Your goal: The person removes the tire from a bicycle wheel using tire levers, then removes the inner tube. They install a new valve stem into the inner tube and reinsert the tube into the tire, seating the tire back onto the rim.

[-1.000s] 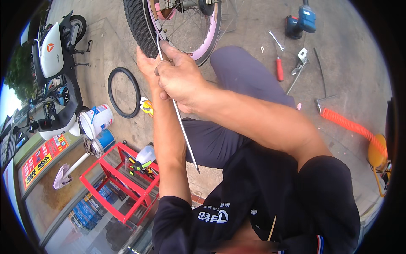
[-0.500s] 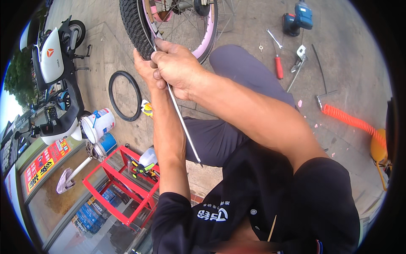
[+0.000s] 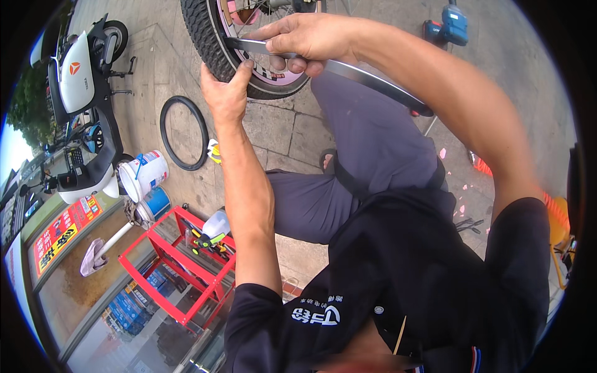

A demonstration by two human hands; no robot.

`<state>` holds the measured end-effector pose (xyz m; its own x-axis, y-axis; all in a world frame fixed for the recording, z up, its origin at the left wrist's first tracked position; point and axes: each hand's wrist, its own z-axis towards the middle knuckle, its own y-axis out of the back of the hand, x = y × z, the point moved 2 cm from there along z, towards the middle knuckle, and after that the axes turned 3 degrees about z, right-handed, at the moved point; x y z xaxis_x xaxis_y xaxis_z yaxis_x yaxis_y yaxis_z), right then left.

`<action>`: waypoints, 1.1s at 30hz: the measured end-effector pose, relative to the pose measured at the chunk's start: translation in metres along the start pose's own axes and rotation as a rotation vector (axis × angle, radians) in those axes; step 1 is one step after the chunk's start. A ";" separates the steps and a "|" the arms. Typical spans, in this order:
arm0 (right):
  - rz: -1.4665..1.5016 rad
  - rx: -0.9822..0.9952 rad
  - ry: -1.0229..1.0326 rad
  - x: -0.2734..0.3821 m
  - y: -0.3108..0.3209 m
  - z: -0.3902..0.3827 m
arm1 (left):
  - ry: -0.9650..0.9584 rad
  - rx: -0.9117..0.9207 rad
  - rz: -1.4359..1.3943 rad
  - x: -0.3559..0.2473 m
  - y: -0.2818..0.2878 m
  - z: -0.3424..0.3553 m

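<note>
A long flat metal tyre lever (image 3: pixel 348 71) is grasped in the right hand (image 3: pixel 305 36), whose fingers are clenched round the bar near its front end; the tip of the lever is set against the pink rim (image 3: pixel 273 78) of a bicycle wheel, just left of that hand, while the rest of the bar runs back under the right forearm. The black knobbly tyre (image 3: pixel 202 31) is gripped by the left hand (image 3: pixel 227 93), which lies just below and to the left of the right hand, its thumb pressed on the rim's edge and its fingers wrapped over the tread. A loose black inner tube (image 3: pixel 183 132) is seen on the paving to the left of the left hand, and a white bucket (image 3: pixel 144 174) lies further down on that side
</note>
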<state>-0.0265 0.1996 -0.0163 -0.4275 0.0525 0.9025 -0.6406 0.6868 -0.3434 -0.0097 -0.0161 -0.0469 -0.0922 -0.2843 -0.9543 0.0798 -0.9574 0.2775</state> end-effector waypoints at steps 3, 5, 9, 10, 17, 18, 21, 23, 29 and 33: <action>-0.054 0.049 0.020 -0.010 0.018 0.005 | 0.010 0.030 -0.038 -0.005 -0.005 -0.002; -0.132 0.097 0.064 -0.014 0.027 0.006 | 0.028 0.047 -0.059 -0.006 -0.004 -0.002; -0.185 0.156 0.118 -0.032 0.047 0.034 | 0.006 0.091 0.022 -0.005 -0.001 0.000; -0.181 0.159 0.154 -0.032 0.048 0.034 | 0.000 0.075 0.109 -0.004 0.001 0.000; -0.189 0.112 0.344 -0.039 0.049 0.049 | -0.063 -0.231 0.624 0.006 -0.004 -0.004; -0.182 0.083 0.414 -0.042 0.048 0.050 | -0.045 -0.237 0.577 0.006 -0.005 -0.004; -0.357 -0.073 0.301 -0.049 0.031 0.045 | -0.005 -0.247 0.450 0.007 -0.008 -0.003; -0.410 -0.178 0.299 -0.039 0.017 0.031 | 0.005 -0.231 0.368 0.007 -0.008 -0.003; -0.275 -0.248 0.341 -0.051 0.005 0.030 | -0.053 -0.199 0.243 0.010 -0.008 -0.005; -0.201 -0.254 0.347 -0.061 0.003 0.034 | 0.020 0.050 -0.329 0.009 0.001 -0.002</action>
<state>-0.0244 0.1736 -0.0809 -0.0452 0.1096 0.9929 -0.4944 0.8613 -0.1176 -0.0086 -0.0197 -0.0550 -0.0854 0.0412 -0.9955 0.0003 -0.9991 -0.0414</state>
